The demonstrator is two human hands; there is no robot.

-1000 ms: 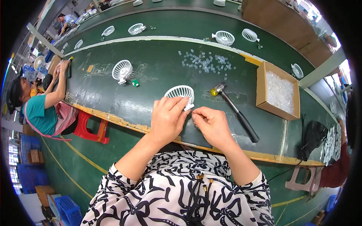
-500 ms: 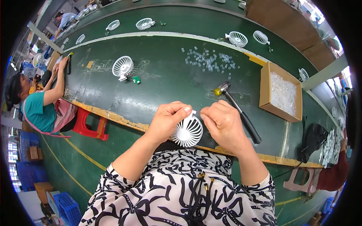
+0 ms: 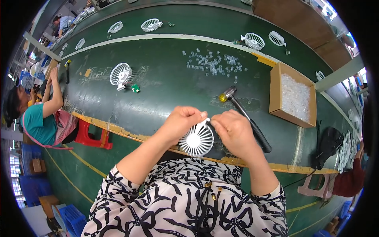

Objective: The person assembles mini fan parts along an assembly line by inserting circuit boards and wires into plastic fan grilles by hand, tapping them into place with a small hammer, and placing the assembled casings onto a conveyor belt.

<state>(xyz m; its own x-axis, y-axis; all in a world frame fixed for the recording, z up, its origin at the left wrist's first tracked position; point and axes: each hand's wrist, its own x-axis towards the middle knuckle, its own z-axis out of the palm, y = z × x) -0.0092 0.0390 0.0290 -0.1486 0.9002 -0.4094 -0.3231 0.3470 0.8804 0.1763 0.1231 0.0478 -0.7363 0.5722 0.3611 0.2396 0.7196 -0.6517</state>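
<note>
At the table's near edge I hold a round white slatted fan housing (image 3: 196,140) by its short neck, pinched between the thumb and fingers of my left hand (image 3: 184,120). Its ribs face up and its neck points away from me. My right hand (image 3: 232,127) is closed beside the neck tip, thumb against curled fingers. Whatever it pinches is hidden by the fingers. To the right of that hand lies a mallet (image 3: 245,113) with a black grip and a yellow face.
Another fan housing (image 3: 121,75) with a small green circuit board (image 3: 136,88) lies left. Small clear plastic pieces (image 3: 214,65) are scattered ahead. A cardboard box (image 3: 275,91) of clear pieces stands right. More housings (image 3: 151,25) lie beyond the pale strip. A co-worker (image 3: 39,118) sits left.
The fan housing's neck has tilted slightly to the right in my left hand. My right hand has come down a little; the thin strand seen at its fingertips no longer shows.
</note>
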